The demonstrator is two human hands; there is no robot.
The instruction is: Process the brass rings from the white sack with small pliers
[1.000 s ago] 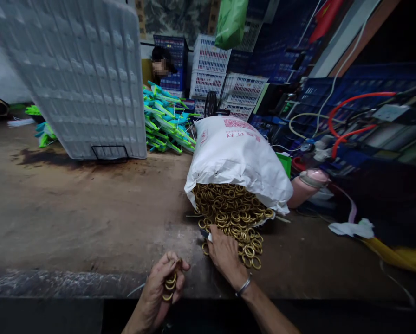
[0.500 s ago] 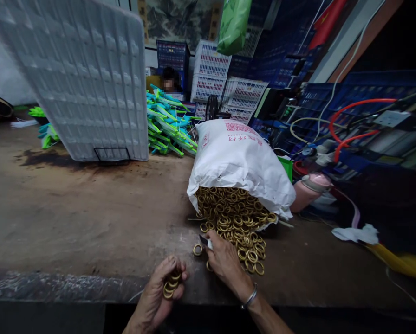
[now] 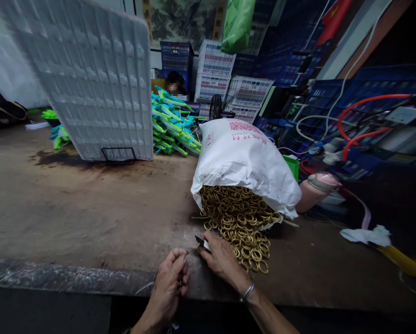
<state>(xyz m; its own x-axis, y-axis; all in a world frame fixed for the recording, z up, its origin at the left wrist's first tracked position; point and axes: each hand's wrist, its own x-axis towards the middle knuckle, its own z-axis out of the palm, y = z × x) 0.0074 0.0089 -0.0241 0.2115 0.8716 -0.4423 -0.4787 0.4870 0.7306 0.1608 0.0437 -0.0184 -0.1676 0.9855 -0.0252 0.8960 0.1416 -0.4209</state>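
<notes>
My left hand (image 3: 172, 278) is closed around several brass-coloured rings (image 3: 179, 284), mostly hidden by its fingers, near the table's front edge. To its right, my right hand (image 3: 224, 260) grips a small knife (image 3: 201, 242) with a dark pointed blade and a white handle. The blade points to the left, and a bit of brass shows by the fingertips there. Beside this hand, a heap of rings (image 3: 241, 232) spills from the open mouth of a white woven sack (image 3: 248, 153) that lies on its side.
A ribbed translucent panel (image 3: 107, 88) stands on the wooden table (image 3: 89, 208) in a black wire holder (image 3: 118, 154). Behind are bundled green and blue pieces (image 3: 173, 123), a person (image 3: 175, 83) and stacked crates (image 3: 213, 69). A pink bottle (image 3: 315, 190) stands right of the sack.
My left hand has turned and closed more, so its rings are largely covered. My right hand has moved slightly left, its fingertips now at the spot of the loose ring. The view has shifted slightly.
</notes>
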